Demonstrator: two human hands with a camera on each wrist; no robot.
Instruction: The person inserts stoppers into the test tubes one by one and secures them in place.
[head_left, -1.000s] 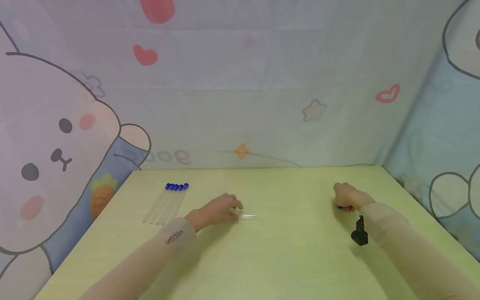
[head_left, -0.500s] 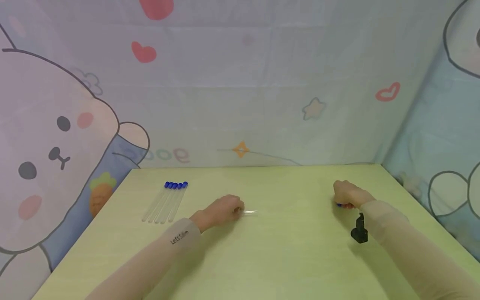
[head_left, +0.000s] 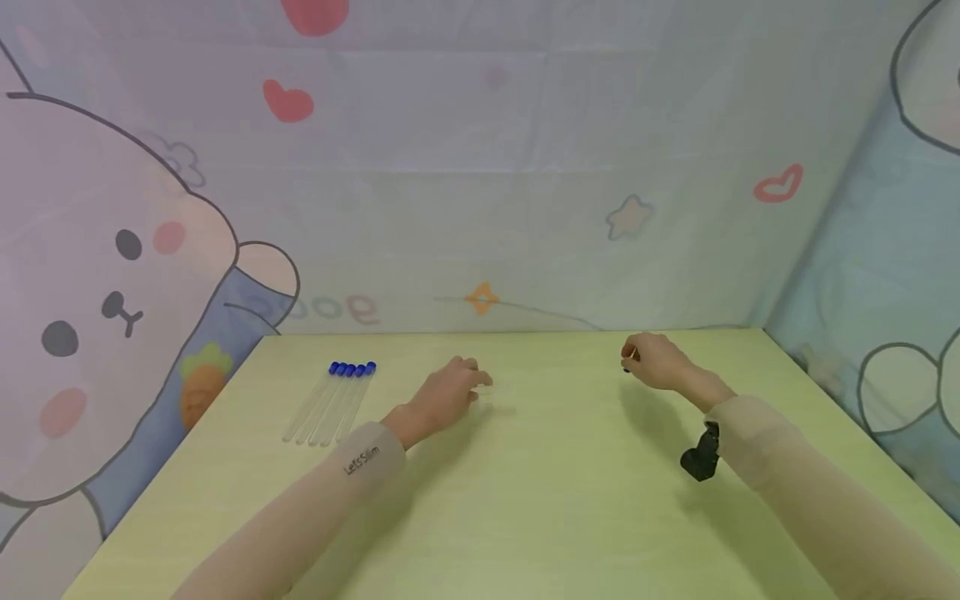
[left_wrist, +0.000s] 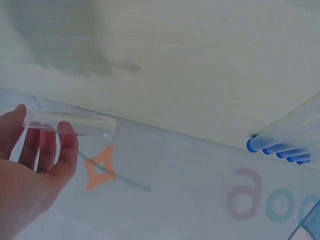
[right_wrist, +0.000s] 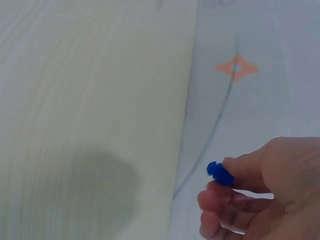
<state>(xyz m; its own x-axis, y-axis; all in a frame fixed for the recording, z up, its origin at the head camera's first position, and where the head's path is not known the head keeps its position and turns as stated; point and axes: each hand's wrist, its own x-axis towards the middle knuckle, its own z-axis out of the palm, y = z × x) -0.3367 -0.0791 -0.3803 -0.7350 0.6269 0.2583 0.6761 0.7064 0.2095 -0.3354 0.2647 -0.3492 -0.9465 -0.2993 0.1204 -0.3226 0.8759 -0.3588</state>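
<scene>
My left hand (head_left: pixel 447 393) is raised over the middle of the table, pinching a clear test tube (left_wrist: pixel 90 124) between thumb and fingers. In the left wrist view the tube lies nearly level; in the head view it is barely visible. My right hand (head_left: pixel 658 362), held above the table at the right, pinches a small blue cap (right_wrist: pixel 220 173) between thumb and index finger. The other fingers of that hand are curled below the cap. On the left of the table several capped test tubes (head_left: pixel 330 408) lie side by side, their blue caps (left_wrist: pixel 276 150) toward the back edge.
The pale yellow table (head_left: pixel 555 500) ends at a cloth backdrop (head_left: pixel 525 208) printed with cartoon figures. Another stretch of cloth stands along the right side. A black wrist device (head_left: pixel 701 454) hangs under the right sleeve (head_left: pixel 787 458).
My left hand has picked the clear test tube up off the table. My right hand has risen and moved left with the blue cap. The capped tubes have stayed put.
</scene>
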